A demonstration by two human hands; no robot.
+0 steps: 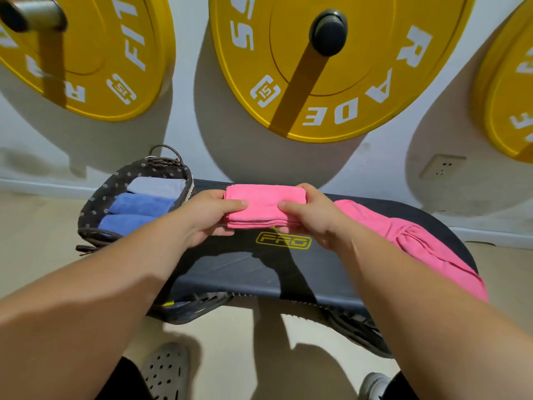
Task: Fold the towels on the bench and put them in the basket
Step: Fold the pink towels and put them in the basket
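Here, from the head view, a folded pink towel (264, 206) is held just above the dark bench (245, 267), pinched at its ends by the left hand (212, 215) and the right hand (310, 216), thumbs on top; the fingers beneath are hidden. A second pink towel (409, 241) is left unfolded at the bench's right end, partly covered by the right forearm. The basket (95, 197) at the left is filled with one grey and two blue folded towels.
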